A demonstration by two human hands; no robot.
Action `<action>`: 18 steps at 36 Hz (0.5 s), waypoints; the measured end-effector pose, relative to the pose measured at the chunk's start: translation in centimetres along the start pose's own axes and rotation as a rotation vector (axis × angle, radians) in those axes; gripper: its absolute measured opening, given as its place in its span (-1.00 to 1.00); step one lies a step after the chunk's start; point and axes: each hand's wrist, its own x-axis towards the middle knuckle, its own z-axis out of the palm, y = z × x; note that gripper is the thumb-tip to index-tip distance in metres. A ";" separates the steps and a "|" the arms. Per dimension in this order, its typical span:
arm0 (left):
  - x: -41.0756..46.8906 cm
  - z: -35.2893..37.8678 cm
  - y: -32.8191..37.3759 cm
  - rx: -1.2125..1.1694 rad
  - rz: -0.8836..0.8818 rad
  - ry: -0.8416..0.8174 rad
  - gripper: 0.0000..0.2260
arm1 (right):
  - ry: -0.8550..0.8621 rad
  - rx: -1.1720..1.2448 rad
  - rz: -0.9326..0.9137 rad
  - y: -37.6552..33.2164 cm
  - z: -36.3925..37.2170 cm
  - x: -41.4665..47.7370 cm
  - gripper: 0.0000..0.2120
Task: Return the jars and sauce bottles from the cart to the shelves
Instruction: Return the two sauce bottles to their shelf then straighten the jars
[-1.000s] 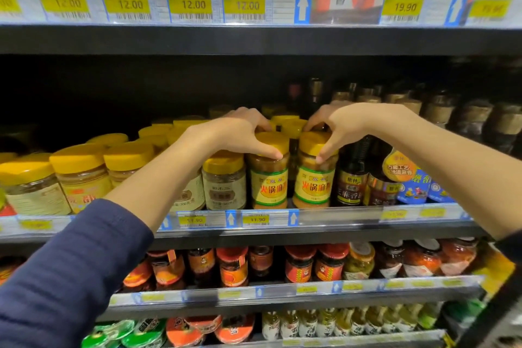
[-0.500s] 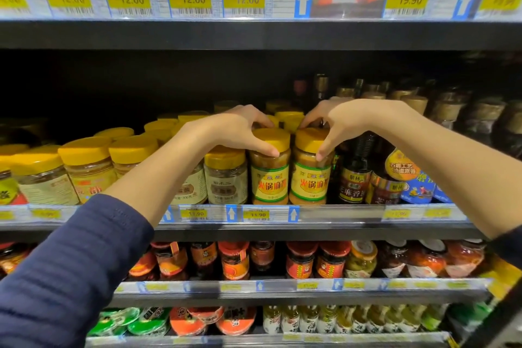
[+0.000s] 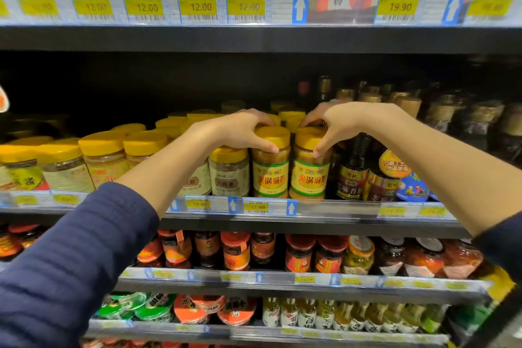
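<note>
At centre frame, your left hand (image 3: 240, 133) grasps one yellow-lidded, green-labelled sauce jar (image 3: 271, 164) and your right hand (image 3: 336, 127) its twin (image 3: 310, 164). Seat both flat on the shelf edge (image 3: 339, 207) before releasing.

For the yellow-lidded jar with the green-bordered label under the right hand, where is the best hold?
By the yellow screw lid, from above and in front. The upright yellow-lidded sauce jar is hemmed by its twin jar and a dark sesame-oil bottle, leaving only the top free; the right hand already caps it.
</note>
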 end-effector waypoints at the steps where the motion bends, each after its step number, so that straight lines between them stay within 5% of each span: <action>1: 0.0 -0.1 0.1 -0.002 -0.007 -0.005 -0.34 | -0.001 -0.008 0.003 -0.1 -0.1 0.0 -0.26; 18: -4.7 -3.4 -4.6 -0.026 -0.104 0.006 -0.28 | 0.101 0.201 -0.099 -4.1 -2.0 0.3 -0.33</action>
